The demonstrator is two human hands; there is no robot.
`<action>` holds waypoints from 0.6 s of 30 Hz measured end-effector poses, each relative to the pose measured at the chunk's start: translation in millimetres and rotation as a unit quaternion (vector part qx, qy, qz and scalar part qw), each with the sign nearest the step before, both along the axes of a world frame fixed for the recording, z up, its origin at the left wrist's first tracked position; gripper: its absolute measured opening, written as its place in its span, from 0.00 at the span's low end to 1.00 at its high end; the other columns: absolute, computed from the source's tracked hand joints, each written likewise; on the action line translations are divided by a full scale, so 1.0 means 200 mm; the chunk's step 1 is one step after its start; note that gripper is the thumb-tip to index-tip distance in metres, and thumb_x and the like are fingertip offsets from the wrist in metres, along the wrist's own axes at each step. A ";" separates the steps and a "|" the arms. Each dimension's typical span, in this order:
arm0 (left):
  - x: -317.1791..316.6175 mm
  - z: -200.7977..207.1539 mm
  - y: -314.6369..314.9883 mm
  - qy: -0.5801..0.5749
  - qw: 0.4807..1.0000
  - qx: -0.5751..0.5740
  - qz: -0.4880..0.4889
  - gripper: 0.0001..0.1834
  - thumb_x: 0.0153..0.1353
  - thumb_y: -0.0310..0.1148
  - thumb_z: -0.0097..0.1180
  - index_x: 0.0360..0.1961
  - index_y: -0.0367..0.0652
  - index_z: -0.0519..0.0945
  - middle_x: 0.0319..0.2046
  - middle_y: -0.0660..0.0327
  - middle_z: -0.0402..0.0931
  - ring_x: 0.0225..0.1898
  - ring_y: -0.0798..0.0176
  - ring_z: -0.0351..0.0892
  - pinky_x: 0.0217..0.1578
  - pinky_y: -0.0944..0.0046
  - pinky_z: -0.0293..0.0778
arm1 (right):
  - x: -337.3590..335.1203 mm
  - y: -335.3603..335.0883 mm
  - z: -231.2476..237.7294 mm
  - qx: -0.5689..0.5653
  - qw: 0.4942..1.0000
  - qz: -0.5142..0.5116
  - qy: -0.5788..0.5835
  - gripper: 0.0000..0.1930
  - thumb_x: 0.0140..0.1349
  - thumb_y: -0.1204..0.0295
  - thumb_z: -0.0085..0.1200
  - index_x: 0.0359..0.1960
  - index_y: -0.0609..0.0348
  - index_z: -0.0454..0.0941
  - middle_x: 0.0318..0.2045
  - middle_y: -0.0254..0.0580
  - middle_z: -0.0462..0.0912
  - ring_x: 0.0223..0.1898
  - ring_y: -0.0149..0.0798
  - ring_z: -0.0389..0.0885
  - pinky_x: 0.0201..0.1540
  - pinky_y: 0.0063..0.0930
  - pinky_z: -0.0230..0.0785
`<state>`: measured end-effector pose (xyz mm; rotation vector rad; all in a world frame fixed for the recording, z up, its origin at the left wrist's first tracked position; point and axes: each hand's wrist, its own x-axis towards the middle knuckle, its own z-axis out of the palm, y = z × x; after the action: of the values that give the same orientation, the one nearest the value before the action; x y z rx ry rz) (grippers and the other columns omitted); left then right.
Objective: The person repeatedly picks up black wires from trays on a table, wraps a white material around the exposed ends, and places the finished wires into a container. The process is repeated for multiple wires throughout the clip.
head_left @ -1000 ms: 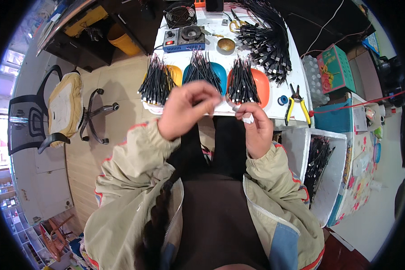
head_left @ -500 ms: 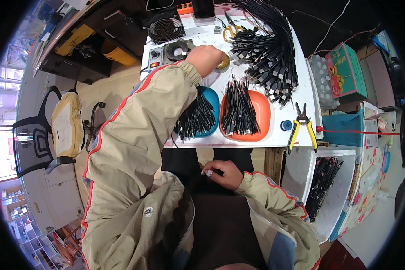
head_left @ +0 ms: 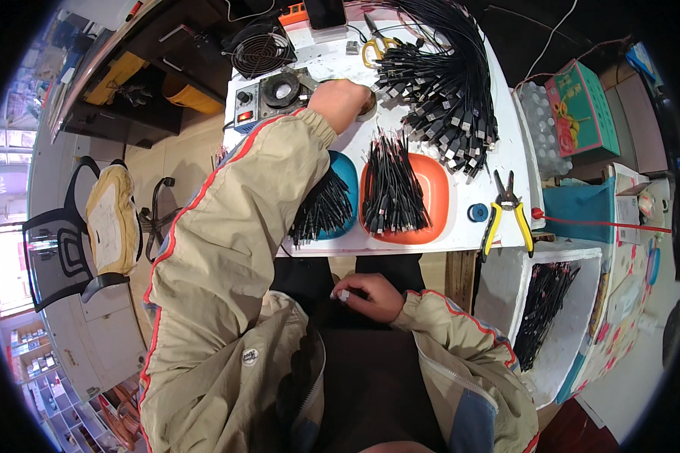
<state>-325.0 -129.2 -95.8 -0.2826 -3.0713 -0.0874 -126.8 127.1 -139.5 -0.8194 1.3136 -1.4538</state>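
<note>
My left hand (head_left: 340, 104) reaches over the white table with its fingers curled down at a small round brownish tin (head_left: 368, 104). The fingertips are hidden, so what they pinch cannot be made out. Close to that hand stands a control box (head_left: 245, 109) with a knob and a lit red switch, beside a round dark pot (head_left: 281, 90). Low in front of my body, my right hand (head_left: 374, 296) is closed with a small whitish piece (head_left: 344, 296) at its fingertips. Short black cables (head_left: 393, 189) lie in an orange tray (head_left: 433, 185), and more (head_left: 321, 208) in a blue tray (head_left: 346, 170).
A large bundle of black USB cables (head_left: 453, 106) covers the back right. Yellow-handled scissors (head_left: 376, 49), wire strippers (head_left: 508, 211) and a small blue spool (head_left: 477, 212) lie on the table. A fan (head_left: 261, 54) stands back left. Right, a white foam box (head_left: 574, 325) holds cables.
The whole view has shifted slightly. My left hand stays at the round tin, partly covering it. My right hand has turned a little, and its whitish piece shows less.
</note>
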 end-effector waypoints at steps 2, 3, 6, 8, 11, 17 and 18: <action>0.02 0.02 0.00 0.012 1.000 0.014 0.013 0.06 0.55 0.33 0.57 0.32 0.44 0.82 0.27 0.51 0.80 0.32 0.45 0.80 0.34 0.50 0.75 | 0.00 0.00 0.00 -0.016 1.000 -0.004 0.027 0.08 0.64 0.73 0.49 0.41 0.61 0.78 0.35 0.41 0.82 0.37 0.34 0.81 0.41 0.27 0.72; 0.04 0.04 0.00 0.030 0.999 0.029 0.012 0.07 0.55 0.34 0.57 0.33 0.45 0.83 0.27 0.51 0.80 0.33 0.45 0.80 0.34 0.50 0.75 | 0.01 -0.01 -0.01 -0.020 0.999 -0.003 0.040 0.08 0.64 0.73 0.49 0.42 0.61 0.78 0.35 0.41 0.82 0.37 0.34 0.81 0.41 0.27 0.71; 0.12 0.14 -0.02 0.042 0.997 0.066 0.022 0.09 0.57 0.35 0.58 0.36 0.44 0.83 0.29 0.51 0.80 0.34 0.46 0.80 0.34 0.51 0.75 | 0.02 -0.02 -0.02 -0.024 0.998 -0.010 0.053 0.08 0.65 0.73 0.49 0.42 0.61 0.77 0.34 0.40 0.82 0.35 0.33 0.80 0.40 0.27 0.71; 0.17 0.22 -0.05 0.086 0.991 0.105 0.007 0.08 0.57 0.33 0.58 0.36 0.43 0.83 0.29 0.52 0.79 0.34 0.47 0.79 0.35 0.52 0.74 | 0.03 -0.02 -0.03 -0.026 0.999 -0.016 0.039 0.09 0.66 0.72 0.48 0.42 0.62 0.78 0.34 0.38 0.81 0.34 0.30 0.79 0.39 0.25 0.71; 0.28 0.33 -0.13 0.151 0.976 0.155 -0.025 0.06 0.55 0.28 0.61 0.34 0.40 0.81 0.30 0.55 0.76 0.33 0.49 0.77 0.34 0.55 0.73 | 0.05 -0.03 -0.04 -0.021 0.999 -0.015 0.040 0.08 0.66 0.72 0.48 0.42 0.61 0.77 0.32 0.37 0.80 0.32 0.29 0.77 0.37 0.25 0.71; 0.44 0.42 -0.37 0.182 0.973 0.138 0.026 0.06 0.52 0.23 0.62 0.33 0.37 0.79 0.29 0.54 0.72 0.32 0.48 0.75 0.33 0.56 0.71 | 0.07 -0.03 -0.05 0.000 0.998 -0.022 0.055 0.08 0.67 0.72 0.49 0.42 0.60 0.78 0.29 0.35 0.80 0.30 0.26 0.77 0.34 0.22 0.70; 0.44 0.42 -0.42 0.179 0.973 0.134 0.050 0.06 0.52 0.23 0.62 0.32 0.37 0.78 0.29 0.53 0.71 0.33 0.48 0.75 0.34 0.56 0.71 | 0.07 -0.03 -0.05 0.003 0.998 -0.023 0.051 0.08 0.67 0.71 0.49 0.42 0.60 0.78 0.28 0.35 0.80 0.30 0.26 0.77 0.34 0.22 0.70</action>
<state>-236.0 -212.2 -11.8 -0.1115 -2.6676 -0.3947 -112.7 120.4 -148.9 -0.8735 1.4205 -1.4592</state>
